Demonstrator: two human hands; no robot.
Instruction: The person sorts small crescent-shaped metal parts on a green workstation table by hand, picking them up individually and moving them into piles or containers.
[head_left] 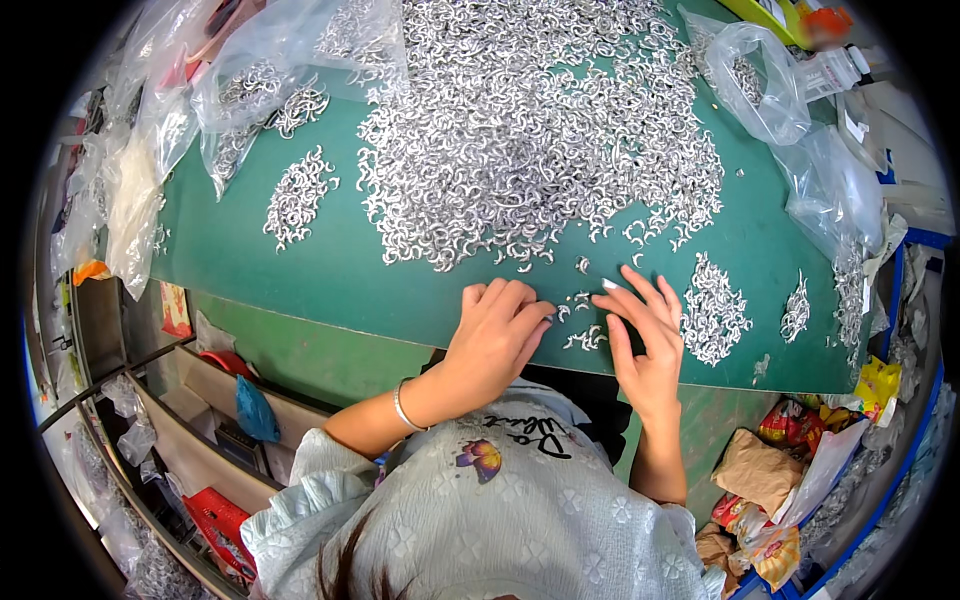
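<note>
A large heap of small silver curved metal pieces (pixel 530 140) covers the middle of a green mat (pixel 330 270). My left hand (pixel 495 335) rests at the mat's near edge, fingers curled, its fingertips touching a few loose pieces (pixel 580 320). My right hand (pixel 645 335) lies flat beside it with fingers spread, next to those same pieces. A sorted small pile (pixel 712 308) sits just right of my right hand, and another small pile (pixel 297 195) lies at the left. Whether my left fingers pinch a piece is hidden.
Clear plastic bags with metal pieces lie at the back left (pixel 260 90) and right (pixel 800 130). A thin pile (pixel 796 308) sits far right. Snack wrappers and a brown paper bag (pixel 760 465) are at lower right. Shelves with a red object (pixel 215 520) stand lower left.
</note>
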